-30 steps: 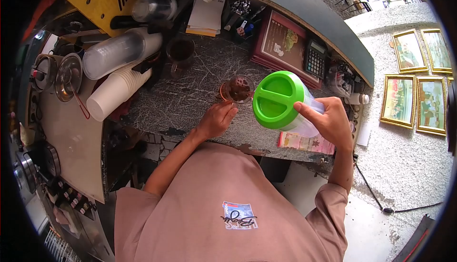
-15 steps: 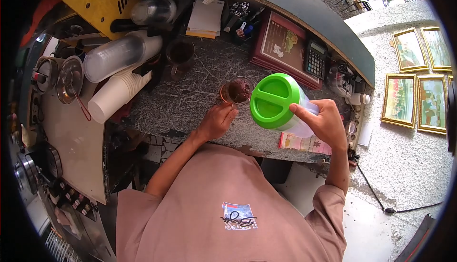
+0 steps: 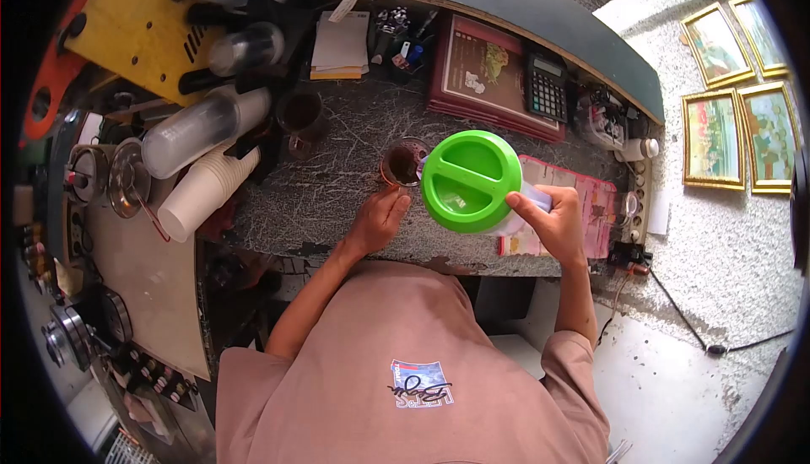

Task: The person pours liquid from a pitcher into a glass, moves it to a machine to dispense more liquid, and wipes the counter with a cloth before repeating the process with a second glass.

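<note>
Right now the right hand (image 3: pixel 553 223) has a full grip on the green-lidded jug (image 3: pixel 471 181), the left hand (image 3: pixel 378 218) steadying the glass (image 3: pixel 403 162).

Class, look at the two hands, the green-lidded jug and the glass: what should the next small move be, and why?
Probably tip the jug a little further toward the glass. The right hand holds the jug tilted, its green lid edge right beside the glass rim, while the left hand steadies the glass on the counter. No stream is visible between them.

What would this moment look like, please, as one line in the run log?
right hand: holds green-lidded pitcher, tilted toward glass | left hand: steadies glass | counter: stacked cups at left
</note>
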{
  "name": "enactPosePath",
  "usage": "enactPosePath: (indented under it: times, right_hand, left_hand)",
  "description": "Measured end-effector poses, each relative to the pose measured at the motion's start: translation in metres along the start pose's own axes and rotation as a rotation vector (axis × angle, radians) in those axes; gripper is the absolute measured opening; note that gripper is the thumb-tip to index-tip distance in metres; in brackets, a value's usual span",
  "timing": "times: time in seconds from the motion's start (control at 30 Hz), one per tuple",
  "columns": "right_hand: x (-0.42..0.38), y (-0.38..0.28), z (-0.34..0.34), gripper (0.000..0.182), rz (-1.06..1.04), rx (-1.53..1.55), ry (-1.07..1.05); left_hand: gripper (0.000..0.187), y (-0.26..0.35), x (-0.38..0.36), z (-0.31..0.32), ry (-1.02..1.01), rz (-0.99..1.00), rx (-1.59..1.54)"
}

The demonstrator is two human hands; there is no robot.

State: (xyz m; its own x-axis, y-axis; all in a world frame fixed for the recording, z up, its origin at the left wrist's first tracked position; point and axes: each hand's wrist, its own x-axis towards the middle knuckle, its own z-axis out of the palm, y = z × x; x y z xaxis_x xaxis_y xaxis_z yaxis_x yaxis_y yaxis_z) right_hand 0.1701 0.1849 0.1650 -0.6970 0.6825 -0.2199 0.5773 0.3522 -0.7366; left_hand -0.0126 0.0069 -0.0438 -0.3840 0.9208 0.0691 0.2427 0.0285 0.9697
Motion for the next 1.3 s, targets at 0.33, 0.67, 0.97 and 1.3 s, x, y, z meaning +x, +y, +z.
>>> enactPosePath:
  times: [0.33,0.67,0.97,1.3]
  right_hand:
    - [-0.046,0.101,0.021,0.049,-0.076,1.036,0.627]
    - [-0.08,0.146,0.0,0.046,-0.093,1.027,1.177]
    - [-0.076,0.204,-0.003,0.045,-0.028,0.967,1.39]
    - [-0.081,0.214,0.004,0.044,0.047,0.744,1.417]
  left_hand:
    - [0.033,-0.008,-0.003,0.005,-0.005,-0.025,-0.056]
    - [0.034,-0.016,-0.005,0.01,0.024,-0.027,-0.091]
    - [0.035,-0.013,-0.004,0.009,0.014,-0.052,-0.111]
    - [0.022,0.006,-0.007,0.006,0.173,-0.038,0.047]
